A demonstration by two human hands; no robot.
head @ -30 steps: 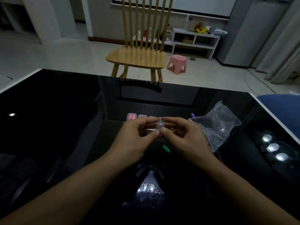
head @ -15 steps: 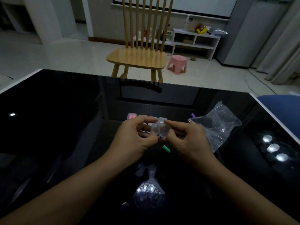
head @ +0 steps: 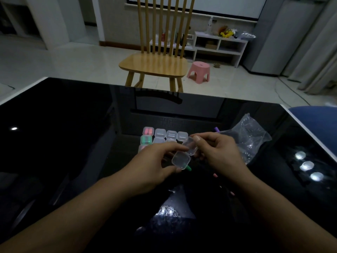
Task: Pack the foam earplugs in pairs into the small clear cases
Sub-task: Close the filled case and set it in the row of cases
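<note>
The small clear case [head: 184, 154] is hinged open above the black glass table [head: 73, 143], held up between both hands near the middle of the tabletop. The left hand [head: 153, 167] pinches the lower half, thumb under and fingers over its near edge. The right hand [head: 217, 154] pinches the upper half, the lid, with its thumb tip pressed on the far corner. Nothing shows inside either half.

Just below the case a green earplug [head: 187, 168] lies on the table, partly hidden by the lower half. A pink earplug [head: 215, 175] peeks out just under the right wrist. Further back, a purple earplug [head: 216, 129] lies beside the crumpled clear plastic bag [head: 249, 136], which sits to the right of the hands.

Behind the hands, a cluster of closed cases [head: 165, 136] stands in rows; the far left one holds pink plugs, the one just nearer holds green, and the others look empty from here.

Beyond the table stand a wooden chair [head: 155, 64] and, to its right, a pink stool [head: 199, 71].
</note>
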